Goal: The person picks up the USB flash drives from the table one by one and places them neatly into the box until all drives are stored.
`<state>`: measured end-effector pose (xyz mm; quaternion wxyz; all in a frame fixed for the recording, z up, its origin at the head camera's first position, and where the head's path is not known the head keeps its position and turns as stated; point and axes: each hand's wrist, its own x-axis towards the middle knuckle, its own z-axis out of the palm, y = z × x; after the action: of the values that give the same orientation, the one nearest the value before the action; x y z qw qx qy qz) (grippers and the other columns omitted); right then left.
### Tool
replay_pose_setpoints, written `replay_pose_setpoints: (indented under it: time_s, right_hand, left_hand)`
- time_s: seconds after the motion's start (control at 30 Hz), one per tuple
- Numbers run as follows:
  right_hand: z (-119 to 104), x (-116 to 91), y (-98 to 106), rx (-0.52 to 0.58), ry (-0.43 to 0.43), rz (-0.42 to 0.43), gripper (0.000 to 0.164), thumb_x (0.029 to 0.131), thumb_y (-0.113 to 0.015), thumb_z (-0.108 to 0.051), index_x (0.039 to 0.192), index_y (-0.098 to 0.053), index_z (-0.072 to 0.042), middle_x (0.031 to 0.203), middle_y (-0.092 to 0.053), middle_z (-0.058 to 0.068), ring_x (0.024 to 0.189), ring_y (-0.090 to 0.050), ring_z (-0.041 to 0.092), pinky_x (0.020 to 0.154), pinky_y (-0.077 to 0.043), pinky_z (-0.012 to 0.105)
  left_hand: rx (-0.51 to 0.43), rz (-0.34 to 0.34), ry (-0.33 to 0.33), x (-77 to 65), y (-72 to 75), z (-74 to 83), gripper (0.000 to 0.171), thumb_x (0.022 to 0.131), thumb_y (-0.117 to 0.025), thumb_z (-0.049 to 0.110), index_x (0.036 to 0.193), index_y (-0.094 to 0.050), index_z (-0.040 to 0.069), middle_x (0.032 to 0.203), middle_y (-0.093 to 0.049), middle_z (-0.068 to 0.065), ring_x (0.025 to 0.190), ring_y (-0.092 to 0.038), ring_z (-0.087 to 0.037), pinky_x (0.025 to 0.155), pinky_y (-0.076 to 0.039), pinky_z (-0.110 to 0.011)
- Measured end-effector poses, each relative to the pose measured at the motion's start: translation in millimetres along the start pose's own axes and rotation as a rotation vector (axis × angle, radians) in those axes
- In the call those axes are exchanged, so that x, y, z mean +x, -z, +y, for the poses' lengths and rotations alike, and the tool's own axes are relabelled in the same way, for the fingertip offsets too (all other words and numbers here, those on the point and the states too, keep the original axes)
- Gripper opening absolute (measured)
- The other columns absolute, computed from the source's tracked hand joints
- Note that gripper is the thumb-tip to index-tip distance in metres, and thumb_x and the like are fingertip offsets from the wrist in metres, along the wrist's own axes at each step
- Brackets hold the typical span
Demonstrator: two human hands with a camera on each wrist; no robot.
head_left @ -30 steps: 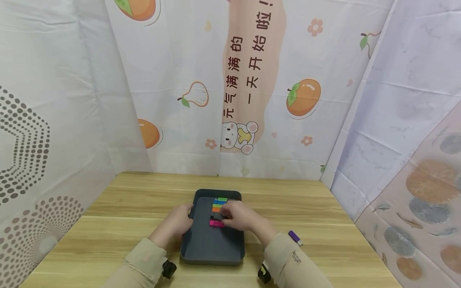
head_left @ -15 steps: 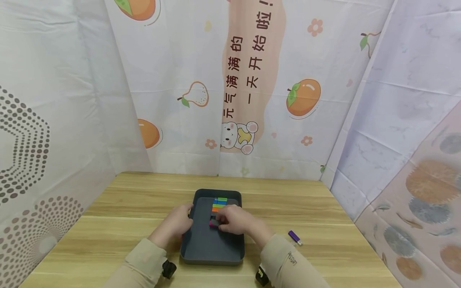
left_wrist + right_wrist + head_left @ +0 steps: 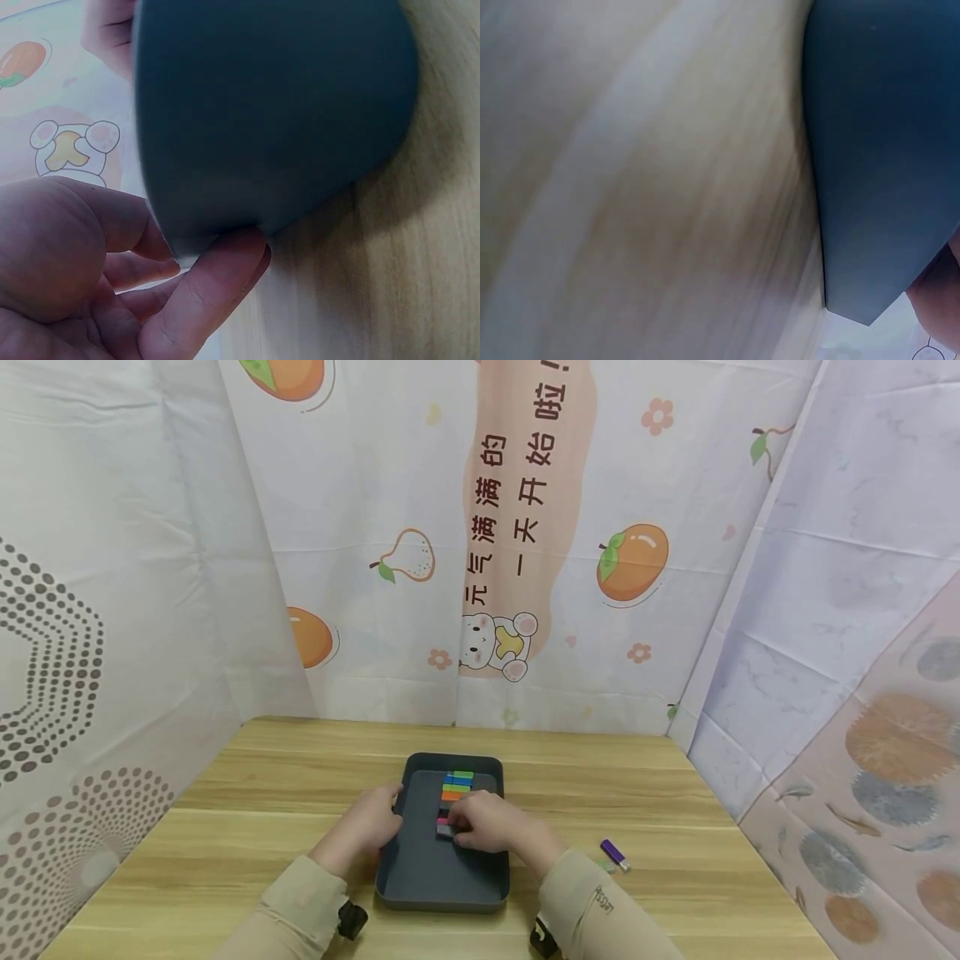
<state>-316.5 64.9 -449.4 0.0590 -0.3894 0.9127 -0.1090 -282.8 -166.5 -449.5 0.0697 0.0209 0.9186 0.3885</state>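
A dark grey tray [image 3: 442, 881] lies on the table. My left hand [image 3: 371, 822] holds its left wall, and in the left wrist view the left hand [image 3: 187, 292] pinches the rim between thumb and fingers. Inside the tray, a column of USB flash drives [image 3: 457, 782] shows green, blue and orange cases. Below them are a dark one and a pink flash drive [image 3: 442, 821], partly covered by my right hand [image 3: 487, 822]. That hand pinches a grey flash drive [image 3: 445, 831] just on the near side of the pink one. Its fingertips are hidden in the right wrist view.
On the table right of the tray lies a purple flash drive [image 3: 612, 853] with a metal plug. Beside it, a small greenish piece [image 3: 606, 865] shows at the right sleeve. Printed curtains [image 3: 375, 635] hang behind the table and at both sides.
My right hand has moved the grey flash drive toward the near side of the tray, from above the pink one to below it. The left hand stays on the tray wall.
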Motion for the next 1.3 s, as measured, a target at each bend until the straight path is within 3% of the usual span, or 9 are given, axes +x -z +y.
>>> replay_pose_setpoints:
  time_s: [0.83, 1.3]
  right_hand:
    - [-4.8, 0.8, -2.6, -0.037, -0.004, -0.019, 0.015, 0.09, -0.08, -0.023, 0.103, -0.074, -0.02, 0.09, -0.064, -0.012, 0.078, -0.056, 0.002, 0.076, -0.052, 0.02]
    - [-0.4, 0.0, -1.5, -0.027, 0.03, 0.01, 0.017, 0.089, -0.081, -0.026, 0.102, -0.074, -0.019, 0.09, -0.064, -0.011, 0.078, -0.055, 0.002, 0.074, -0.052, 0.02]
  left_hand:
    - [0.011, -0.001, 0.003, 0.2, 0.2, 1.0, 0.06, 0.091, -0.052, -0.005, 0.15, -0.04, -0.009, 0.127, -0.059, -0.033, 0.05, -0.063, -0.022, 0.04, -0.053, -0.035]
    - [0.019, 0.003, 0.004, 0.7, -0.3, 0.2, 0.059, 0.092, -0.053, -0.004, 0.15, -0.041, -0.008, 0.13, -0.057, -0.034, 0.051, -0.063, -0.021, 0.04, -0.052, -0.034]
